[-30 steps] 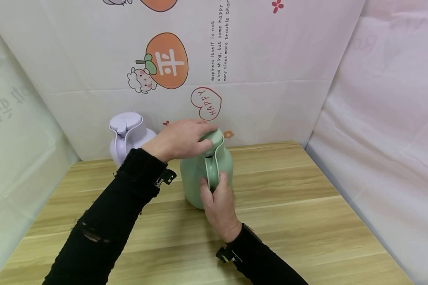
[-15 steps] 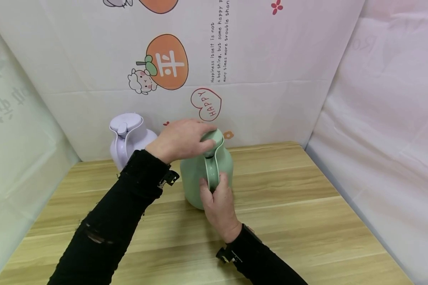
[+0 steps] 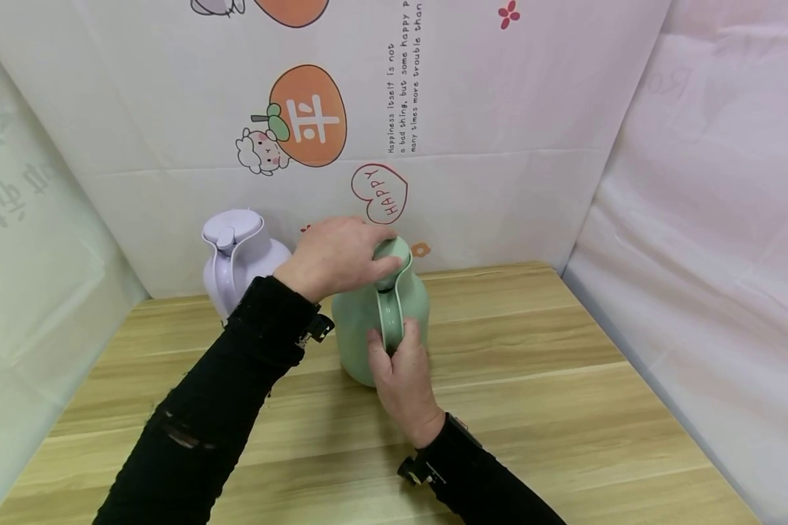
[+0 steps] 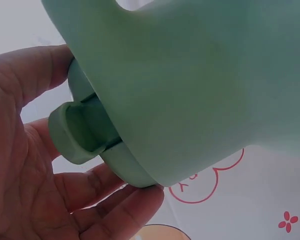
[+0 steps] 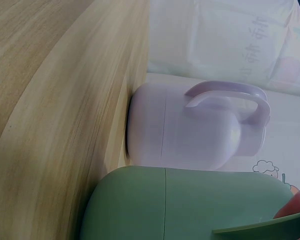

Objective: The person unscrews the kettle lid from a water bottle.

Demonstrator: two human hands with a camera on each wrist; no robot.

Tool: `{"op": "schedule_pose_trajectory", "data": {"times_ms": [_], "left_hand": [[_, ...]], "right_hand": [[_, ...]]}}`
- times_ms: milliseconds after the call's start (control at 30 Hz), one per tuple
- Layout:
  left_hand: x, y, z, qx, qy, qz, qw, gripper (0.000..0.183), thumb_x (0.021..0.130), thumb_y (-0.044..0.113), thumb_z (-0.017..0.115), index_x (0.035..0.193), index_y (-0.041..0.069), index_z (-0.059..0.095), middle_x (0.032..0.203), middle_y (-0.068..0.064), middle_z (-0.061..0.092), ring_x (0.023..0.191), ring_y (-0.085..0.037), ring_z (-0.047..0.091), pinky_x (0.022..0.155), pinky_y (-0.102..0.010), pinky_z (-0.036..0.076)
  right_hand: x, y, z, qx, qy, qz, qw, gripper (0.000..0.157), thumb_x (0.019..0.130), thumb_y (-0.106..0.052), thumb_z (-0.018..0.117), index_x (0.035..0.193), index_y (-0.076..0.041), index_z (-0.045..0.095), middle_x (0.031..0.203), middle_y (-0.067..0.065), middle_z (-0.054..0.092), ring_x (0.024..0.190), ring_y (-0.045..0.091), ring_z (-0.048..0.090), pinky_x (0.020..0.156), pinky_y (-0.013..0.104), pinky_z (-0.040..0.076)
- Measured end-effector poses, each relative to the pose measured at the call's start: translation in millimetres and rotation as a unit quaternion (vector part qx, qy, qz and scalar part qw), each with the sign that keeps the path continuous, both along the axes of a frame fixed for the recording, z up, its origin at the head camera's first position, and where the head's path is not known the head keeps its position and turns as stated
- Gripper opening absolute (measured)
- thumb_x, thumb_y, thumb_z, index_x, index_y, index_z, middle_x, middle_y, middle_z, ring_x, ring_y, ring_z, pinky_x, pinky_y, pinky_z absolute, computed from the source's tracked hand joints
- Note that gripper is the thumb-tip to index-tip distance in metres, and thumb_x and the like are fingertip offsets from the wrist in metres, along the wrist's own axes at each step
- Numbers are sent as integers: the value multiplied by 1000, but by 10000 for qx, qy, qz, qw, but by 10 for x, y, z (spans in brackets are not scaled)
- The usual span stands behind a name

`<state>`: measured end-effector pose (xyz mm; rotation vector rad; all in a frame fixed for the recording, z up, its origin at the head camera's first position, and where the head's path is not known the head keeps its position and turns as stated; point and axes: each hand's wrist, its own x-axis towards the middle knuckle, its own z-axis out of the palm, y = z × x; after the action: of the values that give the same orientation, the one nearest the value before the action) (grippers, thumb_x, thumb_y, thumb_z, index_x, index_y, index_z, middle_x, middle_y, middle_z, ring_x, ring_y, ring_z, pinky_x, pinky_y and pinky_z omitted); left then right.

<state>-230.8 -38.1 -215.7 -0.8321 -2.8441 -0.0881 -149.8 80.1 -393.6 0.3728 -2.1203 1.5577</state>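
Observation:
A green insulated jug (image 3: 354,332) stands upright on the wooden table, its handle (image 3: 391,313) facing me. My right hand (image 3: 406,383) grips that handle low down, thumb on the left side. Over the jug's top, my left hand (image 3: 338,255) holds the round green lid (image 3: 399,250) by its edge. The left wrist view shows the thumb on one side of the lid (image 4: 127,165) and fingertips on the opposite side, with a raised tab (image 4: 70,137) between them. In the right wrist view the green jug (image 5: 200,200) fills the bottom, a fingertip (image 5: 292,206) beside its handle.
A lavender jug (image 3: 263,255) of similar shape stands at the back left, partly behind my left forearm. Printed white cloth (image 3: 486,182) hangs right behind the table (image 3: 525,379), with more white sheets along both sides.
My left hand and forearm have shifted slightly to the right, the hand turning a little over the lid. The right hand and the green jug keep their places.

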Motion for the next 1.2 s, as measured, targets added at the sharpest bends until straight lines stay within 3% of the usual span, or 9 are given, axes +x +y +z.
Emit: {"op": "schedule_pose_trajectory", "data": {"times_ms": [233,767,1200], "left_hand": [[16,32,8,-195,78,219,9995,46,98,56,53,130,27,68,102,-1,69,97,-21,63,73,-42,49],[13,99,5,-232,235,572,9978,38,96,59,53,103,24,64,81,-2,56,83,-22,57,62,-37,40],[34,144,3,-292,140,1034,9941,56,94,74,51,111,23,63,89,-3,63,83,-26,59,58,-42,47]], "right_hand": [[-1,-3,-5,32,2,-34,10000,25,108,-22,56,118,-1,47,77,0,46,67,14,48,61,28,42],[3,-2,-10,44,60,18,10000,24,108,-22,54,119,-1,46,76,-2,39,64,12,43,59,27,39],[-2,-8,-3,24,167,-57,9998,23,107,-21,56,117,-2,47,75,-2,43,64,12,46,58,27,42]]}}
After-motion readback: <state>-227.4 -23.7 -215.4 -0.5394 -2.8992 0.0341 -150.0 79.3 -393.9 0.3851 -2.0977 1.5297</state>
